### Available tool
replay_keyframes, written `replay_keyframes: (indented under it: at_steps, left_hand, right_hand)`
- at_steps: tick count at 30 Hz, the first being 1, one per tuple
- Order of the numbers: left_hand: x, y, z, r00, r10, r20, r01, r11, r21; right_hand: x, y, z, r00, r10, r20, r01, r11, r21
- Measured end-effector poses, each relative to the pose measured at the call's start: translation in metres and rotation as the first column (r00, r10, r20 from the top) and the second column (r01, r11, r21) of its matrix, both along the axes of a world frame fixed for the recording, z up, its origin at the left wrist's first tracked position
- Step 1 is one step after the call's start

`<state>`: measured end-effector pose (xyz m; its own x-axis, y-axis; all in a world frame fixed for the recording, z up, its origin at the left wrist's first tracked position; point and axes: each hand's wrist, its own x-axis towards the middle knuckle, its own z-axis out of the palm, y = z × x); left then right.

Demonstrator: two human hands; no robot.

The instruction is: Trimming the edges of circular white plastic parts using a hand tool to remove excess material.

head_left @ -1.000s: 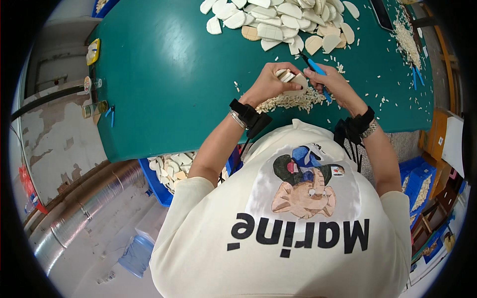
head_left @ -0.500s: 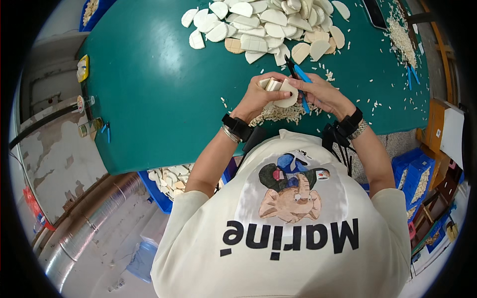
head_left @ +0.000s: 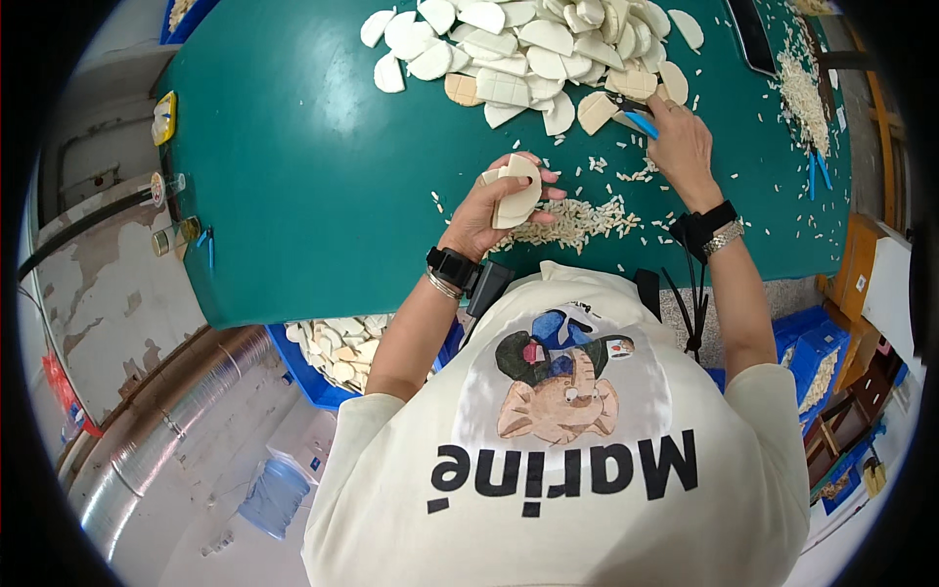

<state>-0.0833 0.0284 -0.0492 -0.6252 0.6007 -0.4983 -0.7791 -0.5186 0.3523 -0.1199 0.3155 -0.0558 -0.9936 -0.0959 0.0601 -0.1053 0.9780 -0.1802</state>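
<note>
My left hand is closed round a small stack of off-white half-round pieces, thumb across the top one. Farther off to the right, my right hand holds blue-handled nippers, their dark jaws over the near right edge of a big pile of similar pieces. Its fingertips are by a cream piece; whether they grip it I cannot tell. Short off-white bits lie heaped on the green table, between my body and the pile.
A dark phone lies at the far right, near another heap of bits and more blue-handled pliers. A blue bin of pieces stands below the near left edge. A jar sits at the left edge.
My hands have parted. The right one has moved away to the pile's right edge with the nippers, while the left keeps its stack, now a little lower and to the left.
</note>
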Motion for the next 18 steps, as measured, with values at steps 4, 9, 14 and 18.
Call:
replay_keyframes:
  at_steps: [4,9,14,18]
  left_hand:
    - [-0.005,0.008,-0.005,0.996,-0.026,-0.083,0.008,0.978,-0.206]
    - [-0.010,0.031,0.004,0.983,-0.082,-0.161,0.019,0.933,-0.359]
    - [-0.005,0.035,0.015,0.972,-0.067,-0.227,-0.008,0.949,-0.316]
    - [-0.002,0.024,0.020,0.948,-0.085,-0.307,-0.018,0.948,-0.317]
  right_hand:
    - [0.012,-0.004,0.016,0.940,-0.148,0.309,0.264,0.888,-0.378]
    - [0.046,-0.033,0.038,0.726,0.088,0.682,0.654,0.217,-0.724]
    - [0.066,-0.071,0.058,0.707,0.150,0.692,0.654,0.236,-0.719]
    - [0.073,-0.069,0.054,0.769,0.144,0.623,0.546,0.361,-0.756]
